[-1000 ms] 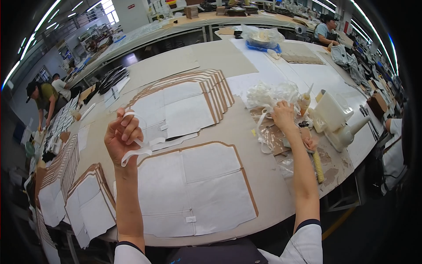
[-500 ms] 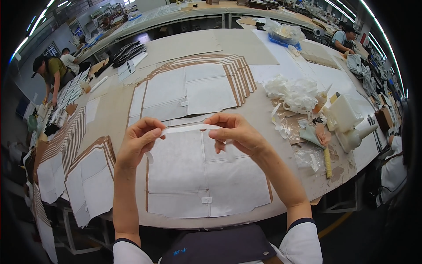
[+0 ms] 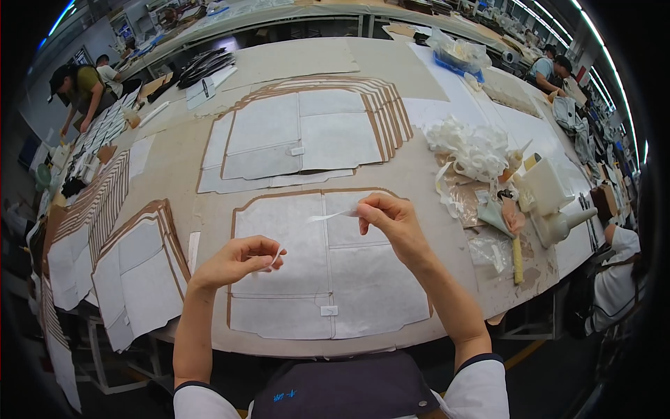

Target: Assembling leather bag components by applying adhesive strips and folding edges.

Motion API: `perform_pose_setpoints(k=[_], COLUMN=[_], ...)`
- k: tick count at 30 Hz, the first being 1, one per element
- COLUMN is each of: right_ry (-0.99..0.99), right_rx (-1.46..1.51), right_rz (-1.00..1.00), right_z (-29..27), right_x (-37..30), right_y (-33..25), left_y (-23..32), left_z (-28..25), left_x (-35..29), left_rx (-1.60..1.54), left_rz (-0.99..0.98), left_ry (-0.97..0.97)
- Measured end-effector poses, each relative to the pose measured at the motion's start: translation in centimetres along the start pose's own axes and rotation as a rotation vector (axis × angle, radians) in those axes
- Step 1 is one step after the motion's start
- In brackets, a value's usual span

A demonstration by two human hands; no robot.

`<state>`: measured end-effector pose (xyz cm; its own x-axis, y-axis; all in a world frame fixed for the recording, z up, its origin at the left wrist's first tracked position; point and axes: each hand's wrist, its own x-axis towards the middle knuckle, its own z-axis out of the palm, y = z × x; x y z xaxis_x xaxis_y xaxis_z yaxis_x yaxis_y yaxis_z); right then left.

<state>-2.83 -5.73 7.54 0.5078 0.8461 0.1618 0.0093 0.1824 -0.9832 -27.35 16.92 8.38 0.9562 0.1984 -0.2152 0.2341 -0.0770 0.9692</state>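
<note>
My left hand (image 3: pixel 241 262) pinches a narrow white strip (image 3: pixel 277 258), which curls up beside its fingertips, over the left part of a panel. Farther off and to the right, my right hand (image 3: pixel 388 222) grips another length of white tape (image 3: pixel 331 216) between thumb and fingers; its free end points left, smeared by motion. Under both hands lies a large white panel (image 3: pixel 279 311) with brown edges and seam lines, flat on the table. A small white tag (image 3: pixel 329 311) sits on its lower middle.
Beyond it lies a fanned stack of similar panels (image 3: pixel 265 133); more panels (image 3: pixel 139 279) overlap at the left. To the right are a heap of white tape (image 3: pixel 467 148), a white plastic bottle (image 3: pixel 548 185) and a yellow-handled brush (image 3: pixel 518 262). A person (image 3: pixel 87 91) bends over work at far left.
The strip was stretched between both hands; now the hands are apart, each with a separate-looking piece. My left hand has dropped toward me, my right has shifted slightly right and nearer.
</note>
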Motion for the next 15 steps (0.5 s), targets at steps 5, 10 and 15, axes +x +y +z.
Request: perform_pose_setpoints(k=[5, 10, 15], right_ry=[0.001, 0.094, 0.208], right_rx=[-0.087, -0.248, -0.253], right_rz=[0.044, -0.33, -0.443], right_z=[3.7, 5.0, 5.3], right_x=[-0.2, 0.0, 0.0], right_y=[-0.5, -0.3, 0.5], left_y=[2.8, 2.8, 0.9], left_z=[3.2, 5.8, 7.1], left_x=[2.7, 5.7, 5.9], left_rx=[-0.101, -0.195, -0.749], left_rz=[0.248, 0.176, 0.005], left_ry=[0.274, 0.128, -0.147])
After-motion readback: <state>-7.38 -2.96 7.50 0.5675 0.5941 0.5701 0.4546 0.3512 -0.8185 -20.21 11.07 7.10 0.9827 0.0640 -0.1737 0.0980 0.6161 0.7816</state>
